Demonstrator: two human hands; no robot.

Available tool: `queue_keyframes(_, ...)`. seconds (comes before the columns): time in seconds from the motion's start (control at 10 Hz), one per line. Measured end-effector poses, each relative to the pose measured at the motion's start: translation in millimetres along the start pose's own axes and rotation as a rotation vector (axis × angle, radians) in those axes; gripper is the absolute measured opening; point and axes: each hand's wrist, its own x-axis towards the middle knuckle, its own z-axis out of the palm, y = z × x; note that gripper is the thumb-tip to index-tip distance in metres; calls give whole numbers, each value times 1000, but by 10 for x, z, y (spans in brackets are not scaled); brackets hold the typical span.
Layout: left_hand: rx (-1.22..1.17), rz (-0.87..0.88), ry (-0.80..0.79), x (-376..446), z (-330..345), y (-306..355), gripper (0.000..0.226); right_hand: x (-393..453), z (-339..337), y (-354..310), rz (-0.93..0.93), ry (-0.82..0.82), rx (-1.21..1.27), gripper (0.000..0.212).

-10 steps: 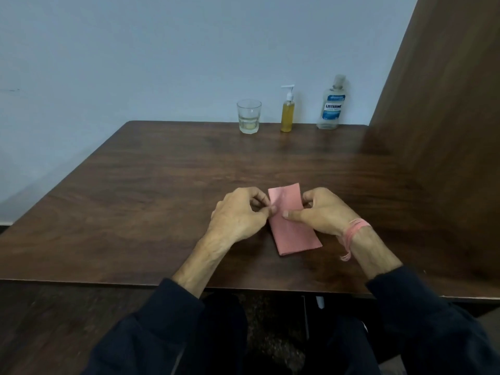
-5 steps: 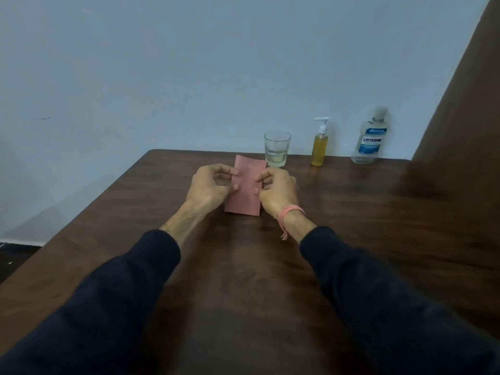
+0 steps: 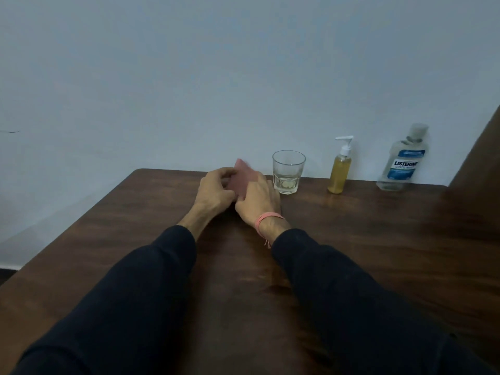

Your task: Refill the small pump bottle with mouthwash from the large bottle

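1. Two hands meet near the far edge of a dark wooden table (image 3: 351, 253), both holding a folded pink cloth (image 3: 241, 180) raised on edge between them.
2. The left hand (image 3: 215, 190) curls its fingers round the cloth's left side; the right hand (image 3: 258, 201), a pink thread band (image 3: 267, 219) at its wrist, grips the right side from behind, its fingertips hidden by its own back.
3. The cloth is blurred and mostly covered by the hands; only its upper corner and a strip of its face show, and whether its lower edge touches the table cannot be told.
4. A clear glass (image 3: 288, 172) stands just right of the right hand, a little pale liquid at its bottom; whether the hand touches it is unclear.
5. The pump bottle (image 3: 340, 169), upright with a white pump and yellowish liquid, stands further right along the wall, apart from the glass.
6. The large bottle (image 3: 403, 161), clear with a blue Listerine label, stands upright near the table's right corner, its cap soft against the wall.
7. A brown panel (image 3: 484, 147) cuts in at the right edge; dark sleeves (image 3: 135, 293) fill the foreground.
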Motion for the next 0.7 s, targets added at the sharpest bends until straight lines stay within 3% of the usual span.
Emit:
queue_keyframes(0.1,116,-9,-24,34,64,-1,74,23,80,75,-54,-13,-142,44)
queue_keyframes(0.2,122,-35,8,-32,82,-5,68,-21,80,110,-91,-44,-113,51)
queue_keyframes(0.4,313,83,29,-586,163,20,62,-474,-197,425,-158,-71,2,59)
queue_keyframes(0.6,475,244,13,-1473,256,279,88,-1363,-751,1059,-8,59,114,66)
queue_keyframes(0.7,558,393,104,-2019,369,502,101,-1985,-1124,1492,114,207,90,75)
